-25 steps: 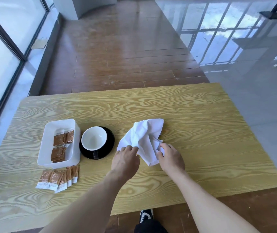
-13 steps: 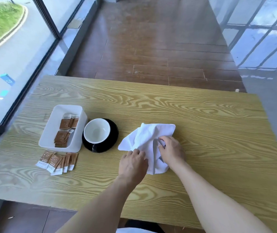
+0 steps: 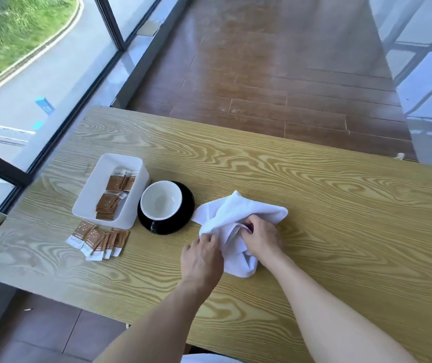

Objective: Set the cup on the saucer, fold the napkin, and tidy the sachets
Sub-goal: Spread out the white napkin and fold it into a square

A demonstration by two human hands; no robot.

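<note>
A crumpled white napkin [image 3: 232, 213] lies on the wooden table [image 3: 314, 205], right of the cup. My left hand [image 3: 201, 258] pinches its near left edge. My right hand [image 3: 262, 238] grips a fold in its middle. The white cup [image 3: 161, 200] sits on the black saucer [image 3: 187, 203]. Brown sachets [image 3: 98, 239] lie fanned on the table in front of a white tray [image 3: 91, 189], which holds more sachets [image 3: 112, 195].
A glass wall with dark frames [image 3: 110, 24] runs along the left of the table. The table's near edge [image 3: 60, 299] is close to my body. Wood floor [image 3: 262, 74] lies beyond the far edge.
The camera has swung left and closer. My right hand has moved up into the napkin's middle and bunched it; my left hand stays at the near left edge.
</note>
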